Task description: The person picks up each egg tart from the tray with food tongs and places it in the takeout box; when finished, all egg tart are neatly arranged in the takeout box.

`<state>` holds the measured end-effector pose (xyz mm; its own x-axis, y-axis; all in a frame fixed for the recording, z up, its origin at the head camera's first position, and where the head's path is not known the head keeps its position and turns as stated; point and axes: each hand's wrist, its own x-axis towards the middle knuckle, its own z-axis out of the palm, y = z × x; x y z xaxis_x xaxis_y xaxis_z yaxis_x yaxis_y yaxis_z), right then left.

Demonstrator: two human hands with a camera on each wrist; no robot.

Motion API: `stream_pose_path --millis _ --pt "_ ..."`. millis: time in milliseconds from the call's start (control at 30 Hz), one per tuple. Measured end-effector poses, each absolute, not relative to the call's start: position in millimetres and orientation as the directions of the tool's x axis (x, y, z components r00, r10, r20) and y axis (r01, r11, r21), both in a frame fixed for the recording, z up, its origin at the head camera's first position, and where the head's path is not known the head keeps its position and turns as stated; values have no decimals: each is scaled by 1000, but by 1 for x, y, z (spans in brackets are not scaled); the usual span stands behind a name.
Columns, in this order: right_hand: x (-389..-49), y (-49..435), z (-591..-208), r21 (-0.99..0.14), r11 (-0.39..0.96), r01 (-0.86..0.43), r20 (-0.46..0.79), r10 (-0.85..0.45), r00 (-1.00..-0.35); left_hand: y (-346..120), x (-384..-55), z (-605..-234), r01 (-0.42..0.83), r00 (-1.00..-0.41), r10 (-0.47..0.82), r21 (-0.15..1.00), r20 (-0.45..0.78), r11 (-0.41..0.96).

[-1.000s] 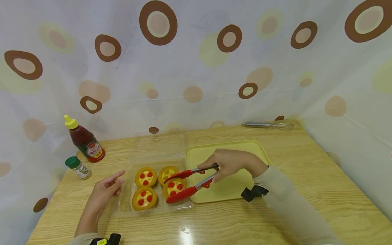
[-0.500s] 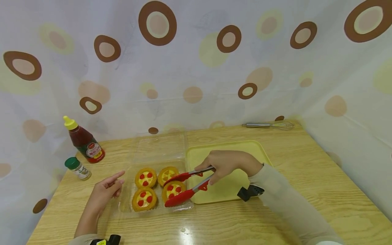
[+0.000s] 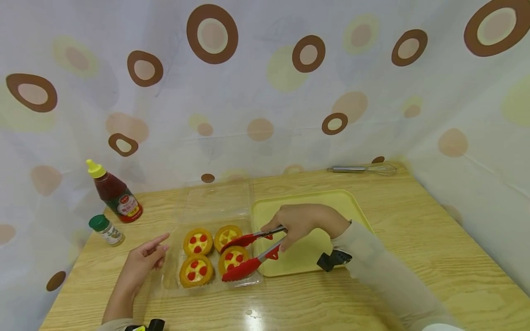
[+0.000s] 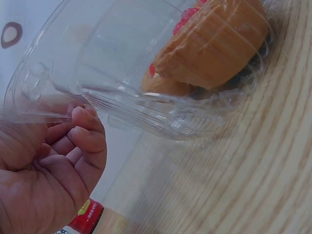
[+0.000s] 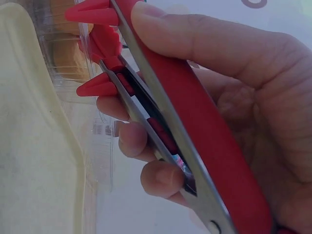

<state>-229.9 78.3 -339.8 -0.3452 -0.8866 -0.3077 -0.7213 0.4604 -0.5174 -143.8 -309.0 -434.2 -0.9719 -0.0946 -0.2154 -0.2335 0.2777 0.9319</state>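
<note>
My right hand grips red-and-silver tongs, thumb on one arm and fingers round the other. The red tips of the tongs stand on either side of the front right tart, a round pastry with red pieces on yellow filling. Three more tarts sit in the same clear plastic container: one front left, one back left, and one back right with yellow pieces. My left hand is at the container's left edge, its thumb and curled fingers pinching the rim in the left wrist view.
Right of the container lies a yellow tray, under my right hand. A red sauce bottle and a green-capped shaker stand at the back left. A whisk lies along the back edge, before a patterned curtain.
My right hand and the tongs have shifted slightly left and toward me, and the front right tart has shifted a little with the tips. The left hand stays at the container's edge.
</note>
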Motion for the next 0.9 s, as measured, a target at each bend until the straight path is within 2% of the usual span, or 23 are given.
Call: stream_pose_path --millis 500,767,900 --pt "-238 90 -349 -595 424 -683 -238 -904 -354 -307 -145 -434 -245 -969 -100 929 -226 277" --pt "-237 105 -357 -612 425 -667 -177 -895 -409 -307 -146 -433 -256 -966 -105 925 -235 282" --pt "-236 115 -361 -631 395 -667 -109 -897 -428 -308 -146 -432 -260 -965 -108 923 -239 284"
